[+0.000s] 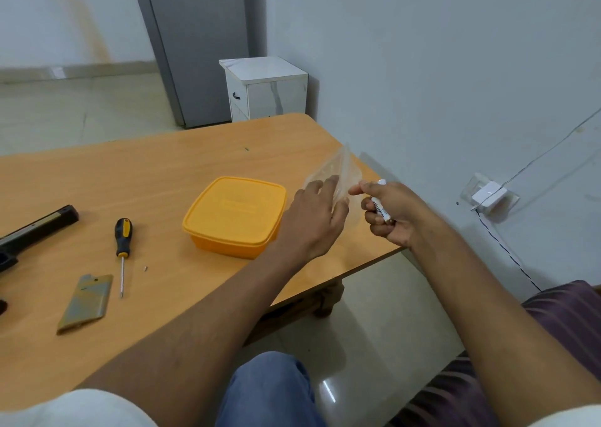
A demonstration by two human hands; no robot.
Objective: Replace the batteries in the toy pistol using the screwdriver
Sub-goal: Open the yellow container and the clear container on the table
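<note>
Batteries [381, 206] are clamped in the curled fingers of the right hand [392, 213], long axis running approx 11-to-5 o'clock; the count can't be told. A clear plastic bag [335, 173] is gripped by the left hand [313, 222], just beside the right. Toy pistol [29, 231] lies well apart at approx 9 o'clock from both hands, at the table [162, 173] left edge, w/ screwdriver [122, 248], a tiny screw [145, 268] and battery cover [86, 303] between. Left hand is judged nearer the pistol; the batteries must be carried leftward across the yellow box [234, 215].
</note>
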